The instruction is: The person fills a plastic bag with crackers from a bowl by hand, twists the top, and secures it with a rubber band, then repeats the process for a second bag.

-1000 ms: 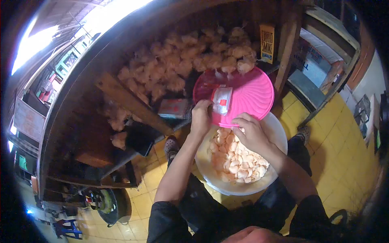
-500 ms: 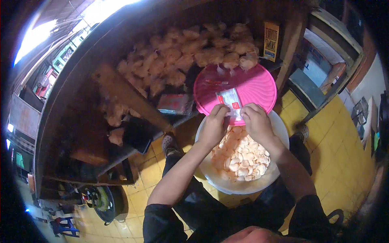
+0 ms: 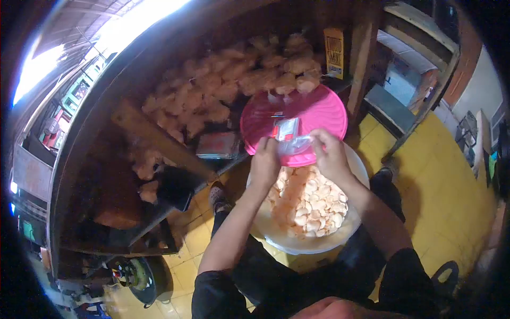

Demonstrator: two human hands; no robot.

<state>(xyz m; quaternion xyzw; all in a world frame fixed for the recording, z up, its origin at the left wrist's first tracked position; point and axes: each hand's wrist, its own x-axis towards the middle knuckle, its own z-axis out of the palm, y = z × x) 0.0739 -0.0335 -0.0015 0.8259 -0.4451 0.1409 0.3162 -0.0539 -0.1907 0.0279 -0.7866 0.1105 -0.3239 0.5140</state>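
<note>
A clear plastic bag [image 3: 295, 145] is stretched between my hands above the near edge of a pink lid [image 3: 323, 111]. My left hand [image 3: 265, 162] pinches one side of the bag, and my right hand [image 3: 331, 157] pinches the other. Behind it, a small stack of clear bags with red print [image 3: 287, 128] lies on the lid. Below my hands a wide whitish tub [image 3: 276, 242] stands between my legs, holding many pale orange crackers [image 3: 316, 204]. The lid overlaps the tub's far side and reaches to the shelf.
Many filled bags of crackers [image 3: 223, 80] are piled on the dark wooden shelf ahead. A flat plastic-wrapped pack [image 3: 218, 145] lies at its edge, near a slanted wooden beam [image 3: 162, 141]. A yellow box [image 3: 334, 52] stands at the back. To the right is a wooden bench [image 3: 390, 111].
My hands have moved apart, and the plastic bag now spreads out between them. The whole view has shifted slightly, with the lid and tub appearing farther left.
</note>
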